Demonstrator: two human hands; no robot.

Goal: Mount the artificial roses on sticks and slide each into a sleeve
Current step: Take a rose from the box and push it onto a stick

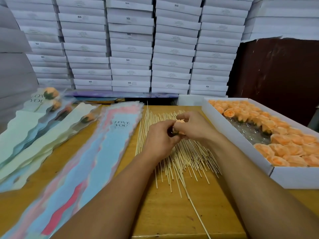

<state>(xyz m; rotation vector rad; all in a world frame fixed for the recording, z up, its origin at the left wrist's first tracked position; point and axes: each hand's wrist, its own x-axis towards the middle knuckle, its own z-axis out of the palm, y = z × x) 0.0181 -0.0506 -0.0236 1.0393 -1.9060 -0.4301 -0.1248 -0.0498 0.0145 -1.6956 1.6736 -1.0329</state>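
— Over the heap of bamboo sticks [174, 152] in the middle of the wooden table [165, 213], what are the two hands doing?

— They meet around one peach artificial rose [179, 121]. The left hand [159, 138] has its fingers curled on the lower part of the flower, where a bit of dark green base shows. The right hand [193, 125] pinches the petals from the top and the far side. Both are closed on that one rose.

— Is the rose on a stick?

— A single stick [195, 206] runs from under the hands toward the near edge of the table, apart from the heap. Whether its tip is inside the rose I cannot tell, since the fingers hide it.

— Where are the other roses?

— In a shallow white box [283, 176] to the right, just beside the sticks. The loose roses [291, 149] fill the far end and the near right part, and clear crinkled film shows on the bare floor between them.

— And the sleeves?

— A stack of blue and pink sleeves [96, 152] printed LOVE YOU lies just left of the sticks. Further left lie finished sleeved roses [51, 107], overlapping, the flower heads pointing to the far side.

— Behind the table?

— Stacked white cartons [131, 49], wall to wall.
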